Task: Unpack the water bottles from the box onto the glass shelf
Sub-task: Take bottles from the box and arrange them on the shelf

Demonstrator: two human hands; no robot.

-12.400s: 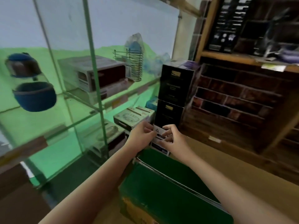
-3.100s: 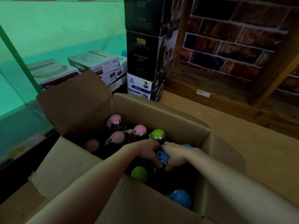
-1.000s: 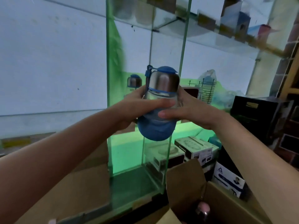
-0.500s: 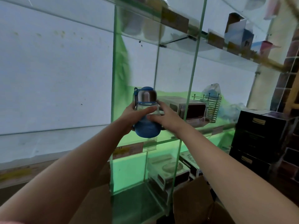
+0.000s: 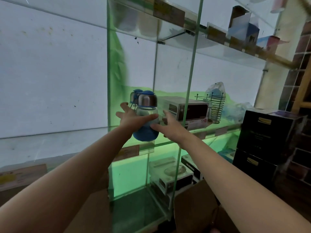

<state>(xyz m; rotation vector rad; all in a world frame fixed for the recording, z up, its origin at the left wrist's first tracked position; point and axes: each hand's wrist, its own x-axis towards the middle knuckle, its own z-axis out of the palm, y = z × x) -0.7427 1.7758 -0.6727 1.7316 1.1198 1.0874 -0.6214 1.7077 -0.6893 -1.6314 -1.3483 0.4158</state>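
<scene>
A water bottle (image 5: 146,111) with a blue lid, steel collar, clear body and blue base stands on the glass shelf (image 5: 170,140), just inside the left pane. My left hand (image 5: 132,120) is at its left side with fingers spread and only the thumb lying across the bottle. At the bottle's right, my right hand (image 5: 170,130) has its fingers apart, with the thumb near the blue base. A second blue-lidded bottle (image 5: 134,95) stands right behind. One flap of the cardboard box (image 5: 193,206) shows at the bottom; its contents are hidden.
On the same shelf, a white appliance carton (image 5: 188,109) and a wire rack (image 5: 216,106) sit to the right. A vertical glass edge (image 5: 189,101) crosses in front. Stacked black boxes (image 5: 265,132) stand at the right. More cartons (image 5: 170,175) fill the lower shelf.
The bottle went from the box up to the glass shelf and now rests there. Both hands, closed around it half a second ago, have spread their fingers.
</scene>
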